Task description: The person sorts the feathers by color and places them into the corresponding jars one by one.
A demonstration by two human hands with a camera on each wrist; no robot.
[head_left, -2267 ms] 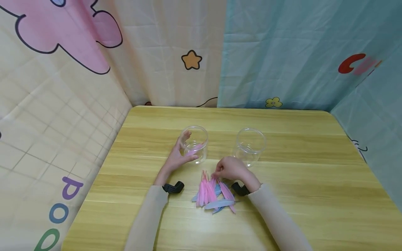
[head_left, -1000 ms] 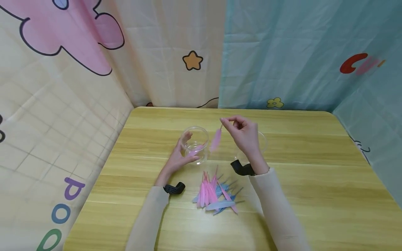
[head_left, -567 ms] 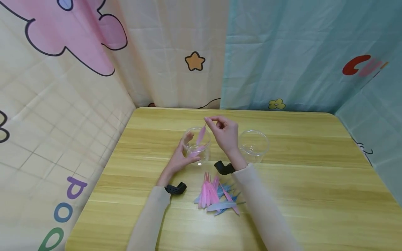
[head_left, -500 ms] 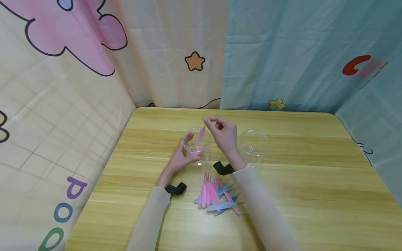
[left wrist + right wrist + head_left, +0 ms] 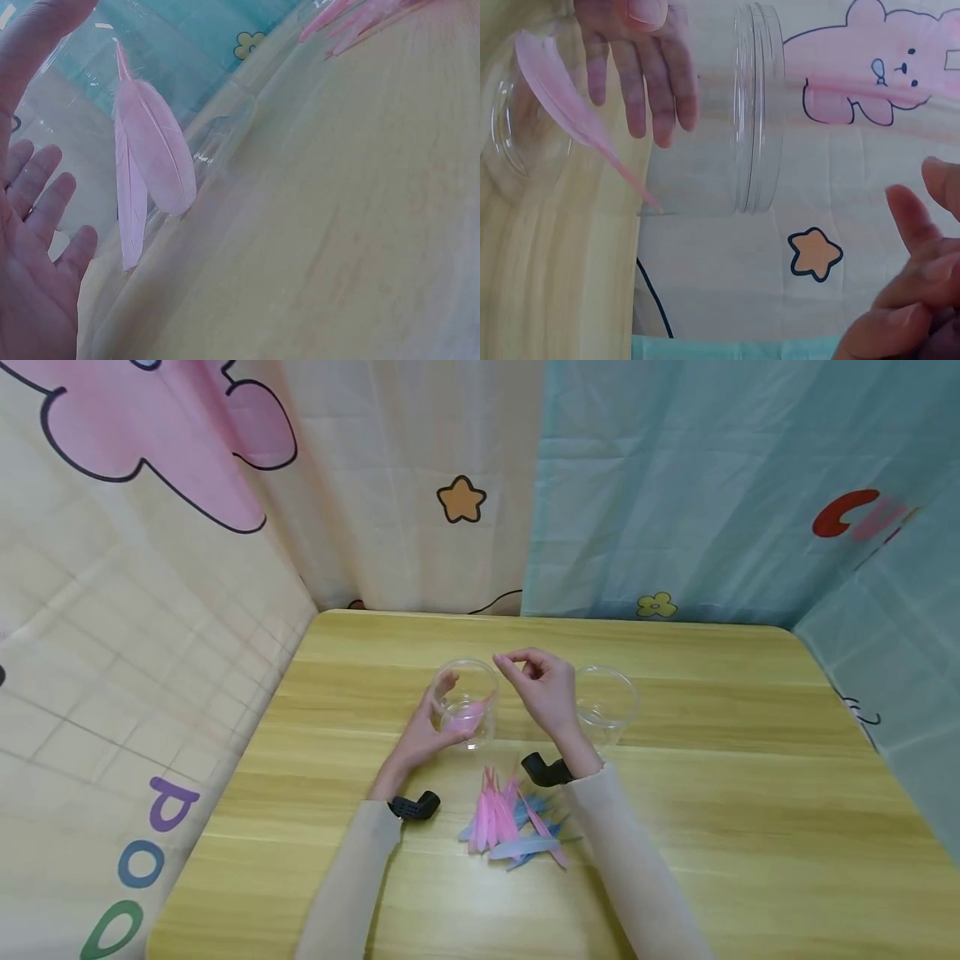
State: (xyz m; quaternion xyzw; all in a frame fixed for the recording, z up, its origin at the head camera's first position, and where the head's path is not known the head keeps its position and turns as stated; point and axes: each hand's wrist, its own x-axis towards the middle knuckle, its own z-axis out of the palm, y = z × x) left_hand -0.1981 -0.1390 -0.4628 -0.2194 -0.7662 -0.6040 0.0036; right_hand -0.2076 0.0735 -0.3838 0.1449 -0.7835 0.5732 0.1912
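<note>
Here, left hand (image 5: 418, 735) cupping jar (image 5: 487, 727), pink feathers (image 5: 160, 146) inside, right hand (image 5: 546, 692) empty, half uncurled

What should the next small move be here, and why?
Probably lower the right grip to the pile and pinch one pink feather there. The grip holds nothing and hovers near the rim of the left jar. Two pink feathers are inside that jar, while more pink ones lie in the pile with blue feathers.
</note>
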